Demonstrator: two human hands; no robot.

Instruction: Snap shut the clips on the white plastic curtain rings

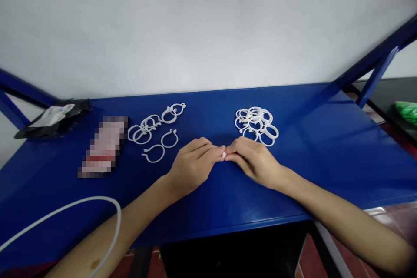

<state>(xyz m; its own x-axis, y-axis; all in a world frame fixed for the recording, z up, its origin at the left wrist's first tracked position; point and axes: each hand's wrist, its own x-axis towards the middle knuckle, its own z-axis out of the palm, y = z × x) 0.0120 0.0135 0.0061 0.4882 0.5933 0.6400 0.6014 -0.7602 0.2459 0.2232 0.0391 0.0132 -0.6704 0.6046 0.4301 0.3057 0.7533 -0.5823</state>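
My left hand and my right hand meet over the middle of the blue table. Both are closed, their thumbs and fingertips pinching a small white plastic piece between them. Most of that piece is hidden by the fingers; its colour matches the rings nearby. Just beyond my right hand lies a heap of white plastic rings, several overlapping. To the left of my left hand are several more white rings with small clip ends. One nearer ring has a gap between its ends.
A pixelated pinkish flat item lies left of the rings. Behind it, a black plastic package with a white label rests at the table's left end. A white cable curves across my left forearm. Blue frame bars and a white wall border the table.
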